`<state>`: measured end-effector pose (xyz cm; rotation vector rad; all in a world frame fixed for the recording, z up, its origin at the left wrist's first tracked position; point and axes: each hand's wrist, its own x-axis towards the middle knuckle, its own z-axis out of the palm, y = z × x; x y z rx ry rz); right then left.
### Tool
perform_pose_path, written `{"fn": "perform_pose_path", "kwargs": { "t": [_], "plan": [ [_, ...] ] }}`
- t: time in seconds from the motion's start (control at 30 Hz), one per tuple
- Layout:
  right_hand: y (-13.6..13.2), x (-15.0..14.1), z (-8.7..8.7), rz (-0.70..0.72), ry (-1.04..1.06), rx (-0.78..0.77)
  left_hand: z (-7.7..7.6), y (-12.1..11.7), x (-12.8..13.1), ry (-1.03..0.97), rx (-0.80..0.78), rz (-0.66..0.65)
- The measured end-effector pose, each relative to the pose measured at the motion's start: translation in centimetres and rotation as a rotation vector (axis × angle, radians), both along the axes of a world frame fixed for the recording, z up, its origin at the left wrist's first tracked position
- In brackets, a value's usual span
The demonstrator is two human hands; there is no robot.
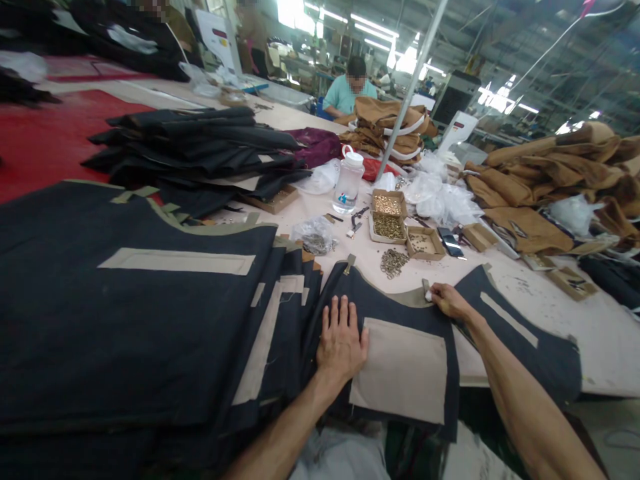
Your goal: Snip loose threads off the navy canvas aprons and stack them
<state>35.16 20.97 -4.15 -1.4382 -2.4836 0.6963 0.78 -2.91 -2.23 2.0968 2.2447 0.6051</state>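
Note:
A dark fabric piece (380, 292) with olive edging and a beige patch (400, 370) lies in front of me, its lower edge over the table's front. My left hand (342, 343) rests flat on it, fingers stretched out, just left of the patch. At the piece's upper right corner, my right hand (453, 302) pinches a small olive fabric tab (425, 287); something whitish shows at the fingertips, too small to name. Another tab (350, 261) with a small metal piece stands at the upper left corner. A second dark piece (520, 333) with a beige strip lies to the right.
Layered dark pieces (165, 320) fill the left side. Beyond are small boxes of metal fittings (389, 228), a heap of rings (394, 263), a water bottle (349, 183), a phone (451, 243) and brown cloth (550, 180). A metal pole (413, 87) rises behind; a person (345, 93) sits farther back.

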Motion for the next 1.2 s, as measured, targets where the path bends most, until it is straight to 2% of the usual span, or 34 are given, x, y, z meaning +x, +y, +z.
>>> {"fn": "perform_pose_path", "kwargs": {
  "t": [0.27,0.53,0.6,0.9,1.03,1.13,1.2],
  "plan": [
    [2.6,0.2,-0.3,-0.157,0.096,-0.197,0.1,0.3,0.0,0.005,0.009,0.001],
    [3.7,-0.1,1.4,-0.162,0.249,-0.485,0.1,0.6,-0.1,-0.003,-0.001,-0.002],
    [3.7,-0.4,1.7,-0.159,0.238,-0.512,0.0,0.7,-0.1,-0.001,-0.012,-0.002],
    [5.2,-0.7,0.8,-0.209,-0.093,-0.335,0.3,0.9,0.1,0.008,-0.053,-0.007],
    [5.2,-1.8,1.8,-0.252,-0.187,-0.29,0.3,0.7,0.0,0.011,-0.036,-0.007],
    [3.4,-2.6,3.3,-0.263,-0.209,-0.162,0.1,0.4,-0.3,0.004,0.002,-0.002],
    [0.6,-2.4,3.7,-0.323,-0.135,-0.018,0.0,0.1,-0.4,-0.001,0.028,0.0]
  ]
}}
